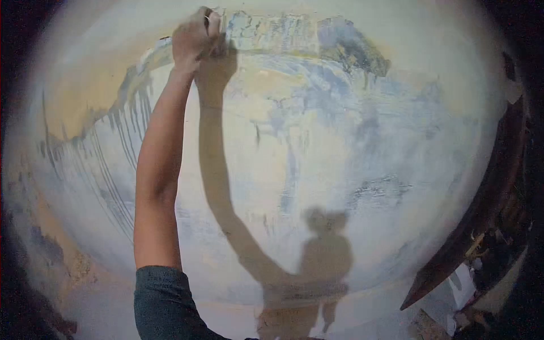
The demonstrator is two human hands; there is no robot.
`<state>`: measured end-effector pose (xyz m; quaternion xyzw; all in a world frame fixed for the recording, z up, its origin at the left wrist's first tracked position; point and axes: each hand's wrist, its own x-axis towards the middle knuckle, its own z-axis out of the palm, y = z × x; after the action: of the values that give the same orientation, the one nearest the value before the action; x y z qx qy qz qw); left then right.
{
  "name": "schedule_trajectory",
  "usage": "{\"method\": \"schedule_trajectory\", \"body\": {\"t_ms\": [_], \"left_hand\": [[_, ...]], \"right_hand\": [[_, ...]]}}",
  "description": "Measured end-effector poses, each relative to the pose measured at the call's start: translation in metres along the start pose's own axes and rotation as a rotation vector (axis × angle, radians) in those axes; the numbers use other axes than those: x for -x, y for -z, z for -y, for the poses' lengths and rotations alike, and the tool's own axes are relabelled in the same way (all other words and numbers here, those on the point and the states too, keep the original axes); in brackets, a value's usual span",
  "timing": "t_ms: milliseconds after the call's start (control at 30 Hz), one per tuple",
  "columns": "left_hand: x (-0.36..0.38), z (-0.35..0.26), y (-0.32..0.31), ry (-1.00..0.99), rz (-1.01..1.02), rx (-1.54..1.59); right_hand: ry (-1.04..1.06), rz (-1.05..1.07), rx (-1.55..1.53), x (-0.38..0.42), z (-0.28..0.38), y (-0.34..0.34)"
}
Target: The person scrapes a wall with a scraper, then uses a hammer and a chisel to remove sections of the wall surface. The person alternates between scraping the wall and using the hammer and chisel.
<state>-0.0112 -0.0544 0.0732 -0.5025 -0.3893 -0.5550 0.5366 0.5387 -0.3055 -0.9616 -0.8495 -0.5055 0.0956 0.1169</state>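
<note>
My left hand is raised high against a large painted surface, left of the top centre. Its fingers are closed and pressed together near the top edge of the view. Whatever they grip, if anything, is hidden or too small to name. The bare forearm runs down to a dark sleeve. Beside the hand are bluish and yellow textured strokes, and a dark, rough patch of paint lies farther right. My right hand is out of view.
A shadow of the raised arm, with a head and body, falls across the painting. Grey drips run down its left part. A dark curved edge borders the right side, with cluttered items beyond it at the lower right.
</note>
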Motion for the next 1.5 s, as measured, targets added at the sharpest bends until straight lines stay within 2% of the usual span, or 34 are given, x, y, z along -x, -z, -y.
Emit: {"method": "schedule_trajectory", "body": {"t_ms": [67, 133, 200, 267, 400, 433, 467, 500, 533, 567, 600, 633, 667, 700, 733, 767, 800, 833, 867, 900, 933, 967, 1033, 1133, 1167, 1267, 1333, 1400, 1433, 1467, 1500], "left_hand": [[-0.002, 0.020, 0.005, 0.041, 0.037, -0.015], [0.004, 0.037, 0.003, 0.013, -0.026, -0.134], [0.013, 0.056, 0.006, 0.033, 0.054, -0.133], [0.029, 0.062, 0.015, 0.025, -0.008, -0.173], [0.052, 0.062, 0.044, 0.131, -0.129, -0.168], [0.060, 0.062, 0.049, 0.084, -0.171, -0.150], [0.068, 0.060, 0.054, 0.085, -0.164, -0.150], [0.078, 0.057, 0.061, 0.063, -0.085, -0.025], [0.092, 0.051, 0.069, 0.046, -0.004, 0.103], [0.105, 0.036, 0.077, 0.069, 0.033, 0.156], [0.118, 0.024, 0.088, 0.090, 0.141, 0.207], [0.126, 0.014, 0.101, 0.105, 0.247, 0.262], [0.132, 0.005, 0.112, 0.101, 0.236, 0.275], [0.139, -0.002, 0.124, 0.024, 0.287, 0.321], [0.142, -0.007, 0.132, -0.054, 0.340, 0.365], [0.142, -0.008, 0.137, -0.058, 0.338, 0.378], [0.141, -0.008, 0.142, -0.121, 0.244, 0.399], [0.137, -0.007, 0.145, -0.182, 0.152, 0.421], [0.130, -0.005, 0.144, -0.185, 0.153, 0.435], [0.120, -0.003, 0.141, -0.254, 0.086, 0.359], [0.113, 0.001, 0.136, -0.316, 0.022, 0.280], [0.109, 0.012, 0.128, -0.365, 0.044, 0.212], [0.107, 0.033, 0.107, -0.356, 0.069, 0.157], [0.109, 0.053, 0.083, -0.294, 0.101, 0.071], [0.109, 0.061, 0.076, -0.304, 0.070, 0.049], [0.107, 0.074, 0.063, -0.319, 0.019, -0.002], [0.103, 0.079, 0.053, -0.396, -0.012, 0.014], [0.090, 0.072, 0.038, -0.417, 0.016, -0.010], [0.084, 0.066, 0.030, -0.435, 0.051, -0.039], [0.073, 0.058, 0.023, -0.436, 0.048, -0.041], [0.062, 0.048, 0.018, -0.445, 0.054, -0.052]], "right_hand": [[0.041, 0.058, -0.077, -0.001, 0.020, 0.025], [0.084, 0.122, -0.173, -0.007, 0.036, 0.042], [0.131, 0.198, -0.290, -0.007, 0.069, 0.082], [0.163, 0.286, -0.422, -0.003, 0.106, 0.128], [0.188, 0.494, -0.724, 0.000, 0.194, 0.234], [0.159, 0.565, -0.758, -0.002, 0.223, 0.266], [0.832, -0.053, -0.452, -0.049, 0.211, 0.191], [0.595, 0.259, -0.353, -0.067, 0.257, 0.229], [0.966, -0.076, -0.261, -0.071, 0.290, 0.276], [1.103, -0.386, -0.262, -0.077, 0.319, 0.300], [1.168, -0.440, -0.049, -0.084, 0.357, 0.344], [1.275, -0.563, -0.065, -0.101, 0.387, 0.366], [1.413, -0.701, -0.302, -0.090, 0.430, 0.427], [1.267, -0.588, -0.031, -0.064, 0.459, 0.478], [1.488, -1.017, -0.041, -0.056, 0.489, 0.523], [1.240, -0.577, 0.189, -0.030, 0.524, 0.573], [1.517, -1.072, 0.159, -0.032, 0.548, 0.604], [1.657, -1.111, 0.081, -0.022, 0.582, 0.644], [1.655, -1.053, 0.051, -0.004, 0.609, 0.680], [1.567, -1.183, 0.142, 0.006, 0.634, 0.701], [1.610, -1.394, 0.144, 0.005, 0.664, 0.722], [1.647, -1.613, 0.151, 0.006, 0.690, 0.739], [1.511, -1.706, 0.163, 0.024, 0.720, 0.755], [1.476, -1.804, 0.044, 0.030, 0.764, 0.759], [1.433, -1.850, 0.108, 0.030, 0.773, 0.756], [1.369, -1.866, 0.211, 0.030, 0.792, 0.744], [1.383, -1.828, 0.187, 0.027, 0.793, 0.742], [1.336, -1.759, 0.087, 0.022, 0.787, 0.748], [1.293, -1.590, 0.003, 0.020, 0.784, 0.750], [1.293, -1.594, 0.001, 0.017, 0.781, 0.756], [1.193, -1.667, -0.022, 0.016, 0.778, 0.761]]}}
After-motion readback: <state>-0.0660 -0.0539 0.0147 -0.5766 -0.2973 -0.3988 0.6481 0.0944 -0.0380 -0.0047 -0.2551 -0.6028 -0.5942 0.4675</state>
